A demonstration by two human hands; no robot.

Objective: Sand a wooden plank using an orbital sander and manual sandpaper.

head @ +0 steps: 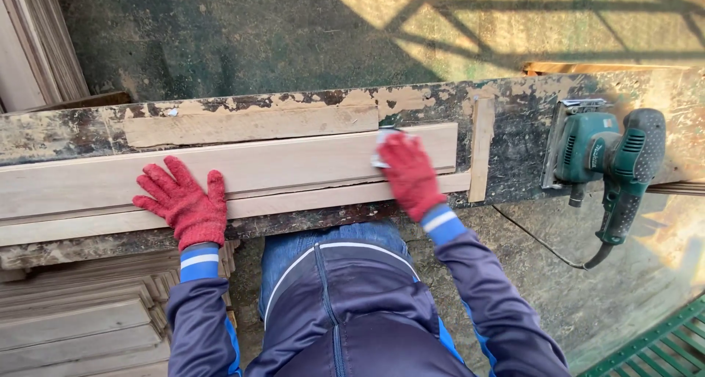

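left hand (pixel 183 204) flat on plank (pixel 242 173); right hand (pixel 407 173) presses sandpaper (pixel 381 137) there.

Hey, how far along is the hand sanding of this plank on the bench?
Done: the green electric sander lies aside on the worn workbench. In hand: the left hand steadies the long pale wooden plank while the right hand presses a small white sanding pad near its end. Remaining length cannot be judged.

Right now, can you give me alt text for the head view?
Two red-gloved hands rest on a pale plank on a worn bench: left hand flat, right hand pressing a small white pad. A green sander sits to the right.
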